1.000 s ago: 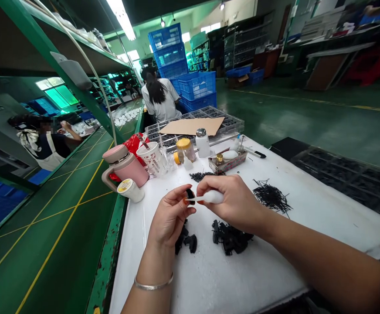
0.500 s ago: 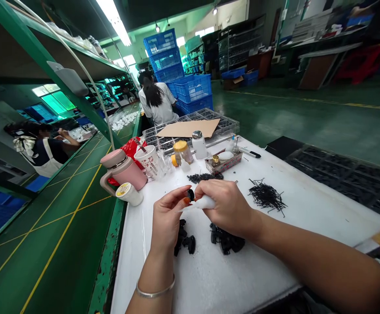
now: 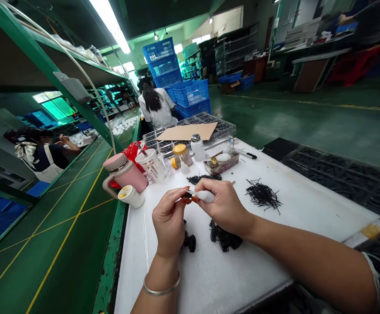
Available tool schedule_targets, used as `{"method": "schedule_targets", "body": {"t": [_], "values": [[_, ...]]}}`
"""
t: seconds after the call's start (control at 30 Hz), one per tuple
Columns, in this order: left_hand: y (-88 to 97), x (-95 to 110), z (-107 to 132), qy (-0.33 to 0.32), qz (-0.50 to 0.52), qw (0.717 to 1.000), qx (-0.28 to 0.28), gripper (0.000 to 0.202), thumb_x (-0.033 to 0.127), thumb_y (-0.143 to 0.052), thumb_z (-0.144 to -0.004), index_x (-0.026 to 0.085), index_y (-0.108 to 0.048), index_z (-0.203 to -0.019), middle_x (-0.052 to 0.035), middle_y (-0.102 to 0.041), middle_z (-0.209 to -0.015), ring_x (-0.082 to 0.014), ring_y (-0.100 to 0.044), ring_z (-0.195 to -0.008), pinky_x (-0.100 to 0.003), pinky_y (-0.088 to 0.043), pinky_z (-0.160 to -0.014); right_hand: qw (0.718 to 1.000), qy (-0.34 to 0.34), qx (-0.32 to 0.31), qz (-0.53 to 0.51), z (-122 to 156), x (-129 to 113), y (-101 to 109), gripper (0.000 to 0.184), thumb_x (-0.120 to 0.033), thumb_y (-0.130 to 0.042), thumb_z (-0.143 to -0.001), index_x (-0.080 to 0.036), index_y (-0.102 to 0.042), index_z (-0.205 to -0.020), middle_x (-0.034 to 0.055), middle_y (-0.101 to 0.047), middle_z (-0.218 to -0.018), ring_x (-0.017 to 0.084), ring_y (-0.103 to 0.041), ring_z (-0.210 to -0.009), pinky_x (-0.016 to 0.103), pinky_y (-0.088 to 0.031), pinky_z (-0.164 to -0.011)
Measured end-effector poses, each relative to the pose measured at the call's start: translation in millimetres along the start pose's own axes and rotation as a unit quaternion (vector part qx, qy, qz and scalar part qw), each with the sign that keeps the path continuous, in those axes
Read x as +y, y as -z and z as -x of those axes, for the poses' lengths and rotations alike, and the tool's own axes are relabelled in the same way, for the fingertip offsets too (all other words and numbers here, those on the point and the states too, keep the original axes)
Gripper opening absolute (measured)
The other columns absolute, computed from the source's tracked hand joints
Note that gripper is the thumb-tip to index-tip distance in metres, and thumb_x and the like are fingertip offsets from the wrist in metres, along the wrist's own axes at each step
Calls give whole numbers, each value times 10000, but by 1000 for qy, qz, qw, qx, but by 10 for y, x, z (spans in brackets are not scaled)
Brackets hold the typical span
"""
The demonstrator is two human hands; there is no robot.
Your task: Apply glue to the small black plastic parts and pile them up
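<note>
Between the thumb and fingertips of my left hand (image 3: 169,220) is a small black plastic part (image 3: 188,195). My right hand (image 3: 227,205) is wrapped round a small white squeeze bottle (image 3: 206,196), whose thin nozzle points left and meets the black part. Whether any liquid comes out is too small to see. Below the hands, black plastic pieces (image 3: 225,239) lie heaped on the white tabletop (image 3: 209,279), with a smaller group of black pieces (image 3: 190,242) beside my left wrist. A pile of thin black pins (image 3: 263,194) lies to the right, and tiny black parts (image 3: 204,179) are spread beyond my fingers.
A pink mug (image 3: 127,174), a white tub (image 3: 131,196), a plastic cup (image 3: 149,162), a yellow-lidded jar (image 3: 181,153), a pump bottle (image 3: 197,147) and a small box (image 3: 221,163) line the far side. A green conveyor (image 3: 69,244) runs along the left. Two co-workers sit further off.
The bottle's nozzle has swung up and left to the black part, which my left fingers now cover more. My left hand has shifted slightly; the view has turned a little.
</note>
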State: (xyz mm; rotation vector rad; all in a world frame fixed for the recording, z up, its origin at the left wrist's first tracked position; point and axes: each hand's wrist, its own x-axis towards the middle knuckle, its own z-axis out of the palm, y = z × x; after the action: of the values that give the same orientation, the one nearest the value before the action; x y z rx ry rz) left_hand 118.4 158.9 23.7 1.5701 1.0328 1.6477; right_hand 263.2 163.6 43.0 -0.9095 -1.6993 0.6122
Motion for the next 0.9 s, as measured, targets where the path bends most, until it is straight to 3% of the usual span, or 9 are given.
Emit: {"method": "schedule_targets", "body": {"t": [0.17, 0.37, 0.57, 0.9], "values": [[-75, 31, 27, -6, 22, 999, 26, 189, 152, -659, -787, 260, -756, -909, -39, -671, -945, -180, -609, -843, -269, -519, -700, 994, -70, 13, -82, -8, 66, -61, 87, -103, -545, -767, -165, -550, -706, -28, -564, -653, 109, -524, -624, 207, -383, -574], [-52, -28, -12, 92, 111, 989, -9, 294, 172, -703, -757, 243, -710, -1042, -28, -679, -916, -154, -632, -827, -272, -535, -741, 988, -76, -12, -131, -69, 207, -41, 63, -182, -622, -773, -160, -567, -754, -25, -606, -672, 121, -572, -653, 229, -434, -640], [6, -137, -74, 209, 195, 958, 5, 195, 220, -802, -648, 172, -735, -824, -27, -722, -796, -106, -640, -657, -221, -531, -650, 976, -88, -56, -189, -94, 272, -31, 181, -292, -683, -773, -150, -572, -764, -23, -574, -663, 100, -516, -595, 217, -407, -557], [61, -110, -97, 250, 236, 938, -45, 195, 207, -831, -610, 156, -720, -762, -26, -718, -736, -94, -630, -621, -195, -514, -615, 981, -86, -47, -168, -72, 210, -40, 177, -289, -704, -752, -157, -585, -748, -22, -585, -685, 101, -523, -615, 215, -414, -571]]}}
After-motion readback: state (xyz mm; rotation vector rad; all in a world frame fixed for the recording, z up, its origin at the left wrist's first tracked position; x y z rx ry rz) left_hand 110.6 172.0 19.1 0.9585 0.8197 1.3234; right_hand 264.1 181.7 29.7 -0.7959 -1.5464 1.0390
